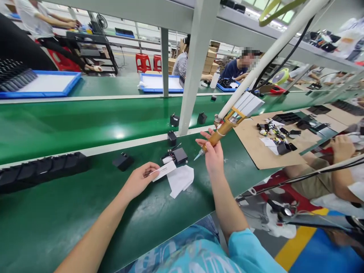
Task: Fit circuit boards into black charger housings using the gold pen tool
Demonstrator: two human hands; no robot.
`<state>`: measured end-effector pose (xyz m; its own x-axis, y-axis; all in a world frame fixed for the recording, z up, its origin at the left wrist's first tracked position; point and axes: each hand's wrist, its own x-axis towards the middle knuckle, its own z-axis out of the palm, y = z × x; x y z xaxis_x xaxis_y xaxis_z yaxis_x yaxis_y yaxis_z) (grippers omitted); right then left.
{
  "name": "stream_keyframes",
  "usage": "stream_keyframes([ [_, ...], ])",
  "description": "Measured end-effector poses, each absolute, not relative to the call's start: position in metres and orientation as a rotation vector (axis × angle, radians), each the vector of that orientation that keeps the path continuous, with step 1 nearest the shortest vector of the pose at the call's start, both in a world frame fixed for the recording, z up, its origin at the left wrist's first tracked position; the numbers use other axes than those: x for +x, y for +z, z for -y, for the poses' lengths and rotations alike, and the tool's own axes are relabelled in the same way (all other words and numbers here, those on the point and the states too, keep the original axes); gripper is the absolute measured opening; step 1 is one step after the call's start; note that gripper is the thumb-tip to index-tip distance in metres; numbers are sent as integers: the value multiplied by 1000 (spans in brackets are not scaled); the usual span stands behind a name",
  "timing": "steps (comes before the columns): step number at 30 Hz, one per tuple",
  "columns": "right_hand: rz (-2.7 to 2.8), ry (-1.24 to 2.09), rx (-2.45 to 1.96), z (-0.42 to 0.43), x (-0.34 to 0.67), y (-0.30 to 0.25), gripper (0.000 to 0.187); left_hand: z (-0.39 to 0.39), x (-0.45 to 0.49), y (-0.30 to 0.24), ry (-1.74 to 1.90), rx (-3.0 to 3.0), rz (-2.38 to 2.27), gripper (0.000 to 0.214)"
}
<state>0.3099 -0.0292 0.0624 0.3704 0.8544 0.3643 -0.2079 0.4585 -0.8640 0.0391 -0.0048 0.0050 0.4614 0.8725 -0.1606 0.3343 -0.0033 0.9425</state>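
My left hand (141, 179) pinches the near end of a flat white strip with small print (165, 171). In my right hand (214, 155) is an amber glue syringe (220, 133), its pale needle tip slanting down to the left, above the green bench. The strip's far end lies over or just above a folded white cloth or paper (182, 180); I cannot tell whether they touch. Beyond it sit an open black plug housing (180, 155) and a small white part (167, 160) among dark bits. A black plug adapter (123, 162) stands to the left of these.
A row of black adapters (54, 167) lines the left. More adapters (171, 138) stand near the grey post (190, 98). A green conveyor (113, 119) runs behind. Cardboard (253, 151) with loose parts lies right, near a seated co-worker's arm. A white pole (250, 81) slants overhead.
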Motion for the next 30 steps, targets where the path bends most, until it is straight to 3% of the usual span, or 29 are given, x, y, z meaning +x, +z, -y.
stream_keyframes([
  [8, 958, 796, -831, 32, 317, 60, 44, 18, 46, 24, 279, 1812, -992, 32],
  [18, 998, 775, -902, 34, 318, 62, 48, 31, 64, 22, 210, 1896, -962, 23],
  [24, 958, 805, -874, 37, 318, 62, 42, 40, 71, 17, 235, 2141, -1035, 14],
  [30, 932, 826, -894, 39, 318, 63, 45, 5, 50, 45, 540, 2160, -1144, 22],
])
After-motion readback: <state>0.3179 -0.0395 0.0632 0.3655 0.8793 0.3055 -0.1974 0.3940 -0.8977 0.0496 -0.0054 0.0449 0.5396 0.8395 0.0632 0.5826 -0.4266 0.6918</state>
